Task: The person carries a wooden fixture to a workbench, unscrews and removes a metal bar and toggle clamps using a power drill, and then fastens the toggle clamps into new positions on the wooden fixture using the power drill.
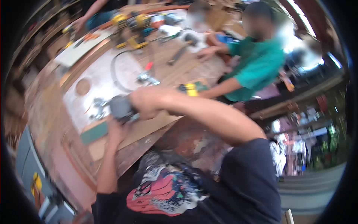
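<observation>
Dark grey rounded tool (pixel 121 107), blurred, sits over the near edge of the work surface (pixel 48 100), ahead of the wearer's chest. Right hand (pixel 144 103) is closed around its right side, arm reaching in from the right; left hand (pixel 117 130) is at its lower side, fingers too blurred to tell how far open or whether they grip the tool or the green-faced piece (pixel 94 132) beside them. Pale wooden board (pixel 149 126) runs out to the right below the tool. Shiny metal parts (pixel 97 108) lie just left of the tool on a whitish panel (pixel 72 99), with a round tan spot (pixel 82 86) near them. Beyond: dark looped cable (pixel 113 69), metal piece (pixel 148 78) with a red part, dark long-handled tool (pixel 178 55), yellow-and-black item (pixel 191 89). Farther back, yellow-and-black power tools (pixel 130 28) are grouped near a pale board (pixel 76 50) with orange items on it. Co-worker in a teal shirt (pixel 259 69) leans over the right side, one hand on the surface; another person's arm (pixel 95 10) reaches in at upper left.
</observation>
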`<state>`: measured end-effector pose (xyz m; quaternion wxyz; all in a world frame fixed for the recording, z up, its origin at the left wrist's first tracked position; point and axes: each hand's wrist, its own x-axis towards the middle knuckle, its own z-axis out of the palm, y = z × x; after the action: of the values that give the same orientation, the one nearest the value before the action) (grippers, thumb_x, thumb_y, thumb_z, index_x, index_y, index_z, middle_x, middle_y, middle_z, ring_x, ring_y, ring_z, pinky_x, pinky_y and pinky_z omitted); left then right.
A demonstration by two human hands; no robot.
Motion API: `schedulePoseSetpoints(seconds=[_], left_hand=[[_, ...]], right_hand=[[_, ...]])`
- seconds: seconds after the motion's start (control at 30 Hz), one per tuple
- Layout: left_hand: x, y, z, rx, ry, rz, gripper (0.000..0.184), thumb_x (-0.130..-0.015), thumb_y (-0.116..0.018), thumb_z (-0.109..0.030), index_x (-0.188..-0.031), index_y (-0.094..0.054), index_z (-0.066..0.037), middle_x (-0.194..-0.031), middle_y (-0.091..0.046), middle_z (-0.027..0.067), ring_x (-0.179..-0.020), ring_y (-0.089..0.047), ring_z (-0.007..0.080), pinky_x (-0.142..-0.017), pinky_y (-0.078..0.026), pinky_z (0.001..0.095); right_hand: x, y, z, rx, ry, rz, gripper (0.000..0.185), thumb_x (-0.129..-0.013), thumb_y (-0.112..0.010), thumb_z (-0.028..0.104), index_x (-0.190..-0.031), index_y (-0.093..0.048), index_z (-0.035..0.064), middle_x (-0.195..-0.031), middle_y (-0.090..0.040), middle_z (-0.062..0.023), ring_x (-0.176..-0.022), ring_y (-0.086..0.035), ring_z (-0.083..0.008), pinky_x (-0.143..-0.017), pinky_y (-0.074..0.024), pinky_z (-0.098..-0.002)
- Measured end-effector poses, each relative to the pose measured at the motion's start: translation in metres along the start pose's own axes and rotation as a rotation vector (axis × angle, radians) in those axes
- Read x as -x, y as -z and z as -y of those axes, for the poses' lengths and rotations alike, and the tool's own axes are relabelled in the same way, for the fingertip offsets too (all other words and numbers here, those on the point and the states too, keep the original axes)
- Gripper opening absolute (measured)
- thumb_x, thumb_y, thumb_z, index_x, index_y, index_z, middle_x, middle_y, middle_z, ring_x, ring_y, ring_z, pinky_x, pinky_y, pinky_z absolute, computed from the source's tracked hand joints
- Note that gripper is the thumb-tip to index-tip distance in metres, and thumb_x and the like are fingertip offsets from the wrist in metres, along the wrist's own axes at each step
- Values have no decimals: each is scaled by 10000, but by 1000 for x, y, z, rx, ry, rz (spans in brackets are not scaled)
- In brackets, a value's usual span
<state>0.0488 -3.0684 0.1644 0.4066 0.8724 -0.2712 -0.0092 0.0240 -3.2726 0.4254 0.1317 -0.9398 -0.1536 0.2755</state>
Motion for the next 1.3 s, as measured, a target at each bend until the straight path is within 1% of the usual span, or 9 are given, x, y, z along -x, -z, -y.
schedulePoseSetpoints(seconds=[0.07, 0.17, 0.23, 0.33, 0.43, 0.57, 0.83, 1.23, 1.3], left_hand=[[-7, 6, -12, 84, 125, 100, 425, -825, -778, -185, -1194, -647, -20, -1152, -702, 178, -1025, -656, 407, -902, -527, 481], [-25, -4, 9, 379, -16, -79, 417, -888, -756, -183, -1233, -650, 25, -1139, -724, 188, -1013, -679, 241, -850, -534, 422], [-50, -6, 59, 175, 138, -66, 552, -853, -777, -186, -1320, -594, 44, -1242, -682, 207, -1114, -654, 301, -968, -492, 453], [-60, 4, -3, -474, -260, -407, 660, -785, -795, -127, -1371, -548, 51, -1249, -635, 204, -1137, -615, 374, -1035, -416, 505], [-40, 0, -32, -182, -211, -90, 709, -815, -810, -280, -1393, -540, 29, -1399, -578, 250, -1311, -526, 421, -1138, -348, 534], [-35, -20, -59, -179, -293, 233, 726, -803, -821, -349, -1397, -583, -6, -1430, -578, 191, -1353, -494, 382, -1162, -350, 495], [-47, -38, -78, -10, -166, 204, 597, -799, -810, -216, -1327, -634, -1, -1365, -624, 173, -1274, -549, 352, -1101, -403, 464], [-50, -37, -75, -23, -168, 181, 443, -762, -834, -172, -1188, -727, -109, -1170, -681, 150, -1116, -594, 359, -999, -468, 461], [-49, -35, -76, -4, -124, 246, 464, -783, -823, -194, -1202, -713, -27, -1251, -666, 169, -1199, -571, 356, -1050, -434, 462]], right_hand=[[5, -9, 0, 56, 43, -83, 281, -674, -775, 121, -932, -750, 14, -928, -751, -213, -927, -740, -369, -788, -590, -451], [40, -13, -6, 23, -32, -213, 326, -679, -771, 142, -965, -725, -6, -907, -738, -233, -942, -732, -390, -785, -586, -466], [62, -22, -20, -123, -76, -317, 332, -683, -771, 152, -956, -712, -27, -895, -731, -242, -936, -730, -397, -785, -584, -474], [78, -41, -47, -287, -170, -459, 276, -681, -709, 124, -914, -715, -25, -909, -730, -251, -935, -726, -406, -793, -580, -484], [77, -67, -89, -225, -302, -327, 292, -690, -687, 135, -885, -692, -83, -908, -717, -279, -892, -731, -399, -774, -584, -474], [95, -59, -114, -336, -211, -346, 443, -789, -734, 199, -1156, -668, -41, -1051, -718, -291, -1051, -691, -436, -931, -547, -486], [76, -41, -127, -265, -153, -263, 389, -762, -765, 222, -942, -650, -103, -857, -678, -322, -943, -685, -470, -838, -533, -509], [36, -26, -119, -181, -157, -154, 366, -770, -763, 223, -925, -674, -97, -938, -701, -322, -994, -700, -445, -860, -559, -494], [34, -25, -113, -174, -168, -175, 341, -767, -755, 211, -895, -671, -93, -930, -701, -322, -983, -702, -443, -850, -562, -493]])
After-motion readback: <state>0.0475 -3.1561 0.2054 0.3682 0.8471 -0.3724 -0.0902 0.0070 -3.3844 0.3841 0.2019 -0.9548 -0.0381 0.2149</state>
